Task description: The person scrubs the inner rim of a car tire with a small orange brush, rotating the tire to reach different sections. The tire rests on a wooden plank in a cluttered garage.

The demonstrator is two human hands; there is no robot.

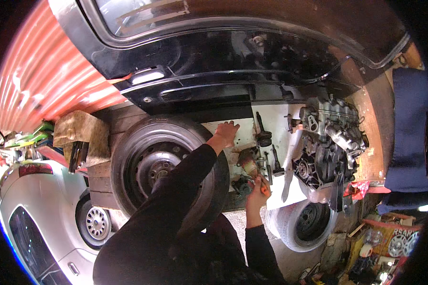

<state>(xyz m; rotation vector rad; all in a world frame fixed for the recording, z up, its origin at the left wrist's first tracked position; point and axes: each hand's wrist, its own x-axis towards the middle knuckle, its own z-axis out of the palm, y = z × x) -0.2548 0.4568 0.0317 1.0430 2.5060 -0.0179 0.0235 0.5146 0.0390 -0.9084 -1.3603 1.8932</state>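
My right hand [257, 194] is closed round the orange handle of a paintbrush [250, 167]. Its pale bristles point away from me, against or just over a dirty brown metal part [245, 156]; I cannot tell if they touch. Farther left, my left hand [227, 133] lies on the white board [242, 127] beside the large wheel, fingers apart and holding nothing. Right of that hand lies a dark shaft with a thick, ribbed joint [263, 137]. A thinner, toothed metal piece [277, 164] and a dark greenish part [242, 185] are close to the brush.
A wheel with its tyre [123, 161] lies left, under my left arm. An engine [325, 147] stands right, with another tyre [276, 223] below it. A black car panel [199, 61] spans the far side. Left are a stained box [78, 130] and a silver car [47, 209].
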